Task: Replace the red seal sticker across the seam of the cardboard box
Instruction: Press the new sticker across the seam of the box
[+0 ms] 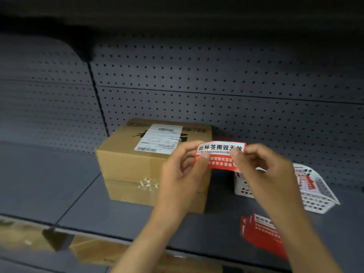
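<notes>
Head view: two bare forearms reach in from the bottom edge. The left hand pinches the left end of a red sticker, thumb on its face. The right hand pinches the right end the same way, fingers curled behind. The sticker is held in the air, face to the camera, slightly tilted, with a white band of black print along its top. It hangs in front of the near right corner of the box and does not touch it. The box sits on a dark shelf against a pegboard, a white label on its top. A stack of stickers lies on the shelf under the right forearm. A white basket stands right of the box, tilted, with printed sheets inside.
</notes>
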Motion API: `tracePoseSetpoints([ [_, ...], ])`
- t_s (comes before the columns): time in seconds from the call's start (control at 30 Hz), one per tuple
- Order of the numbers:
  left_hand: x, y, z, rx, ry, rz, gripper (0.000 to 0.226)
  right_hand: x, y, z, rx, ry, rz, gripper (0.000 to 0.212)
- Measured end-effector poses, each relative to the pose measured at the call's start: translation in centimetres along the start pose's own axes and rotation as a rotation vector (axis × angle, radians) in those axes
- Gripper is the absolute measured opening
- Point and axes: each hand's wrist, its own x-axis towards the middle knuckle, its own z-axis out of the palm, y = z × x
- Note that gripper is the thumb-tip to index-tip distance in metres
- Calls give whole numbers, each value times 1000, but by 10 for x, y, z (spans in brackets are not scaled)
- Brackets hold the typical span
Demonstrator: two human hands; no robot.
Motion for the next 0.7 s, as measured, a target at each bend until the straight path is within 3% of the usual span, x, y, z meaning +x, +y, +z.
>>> tracePoseSetpoints([
  [0.17, -16, -9, -81, 120, 169, -91, 24, -31, -11, 75, -19, -17, -99, 19],
  [0.27, -26, -24, -118, 355, 202, -117, 28, -51, 0, 115, -52, -25, -53, 20],
  [0.4, -28, -48, -150, 625, 191, -45, 8, -72, 17, 153, -79, -25, 18, 23],
  [0.53, -23, -62, -161, 796, 186, 96, 14, -76, 31, 165, -142, 49, 35, 21],
  [0.7, -18, -78, -168, 804, 155, 142, 23, -73, 38, 171, -191, 137, 25, 18],
])
